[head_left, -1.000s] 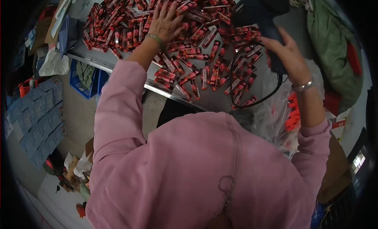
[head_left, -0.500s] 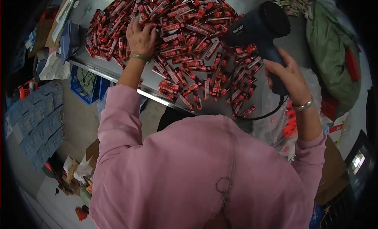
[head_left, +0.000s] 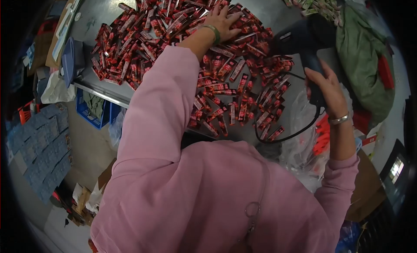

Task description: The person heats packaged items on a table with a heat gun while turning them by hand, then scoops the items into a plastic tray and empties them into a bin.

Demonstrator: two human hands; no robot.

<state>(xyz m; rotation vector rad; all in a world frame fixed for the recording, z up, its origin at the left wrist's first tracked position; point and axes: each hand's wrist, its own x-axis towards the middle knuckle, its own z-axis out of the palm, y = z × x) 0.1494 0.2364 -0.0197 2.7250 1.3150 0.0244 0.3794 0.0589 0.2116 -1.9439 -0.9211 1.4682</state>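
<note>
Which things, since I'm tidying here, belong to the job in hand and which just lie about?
Seemingly in use:
- red packets under the left hand
- dark hair dryer in the right hand

Probably lying about:
- green cloth
- blue basket
- clear plastic bag

The person wears a plain dusty-pink top (head_left: 217, 188) with long, loose sleeves (head_left: 150, 109) ending on the forearms, a zip (head_left: 263, 177) with a metal ring pull (head_left: 252, 209), a green bangle (head_left: 216, 33) by the left hand (head_left: 223, 24) and a silver-coloured bracelet (head_left: 339, 119) by the right hand (head_left: 329, 91).
</note>
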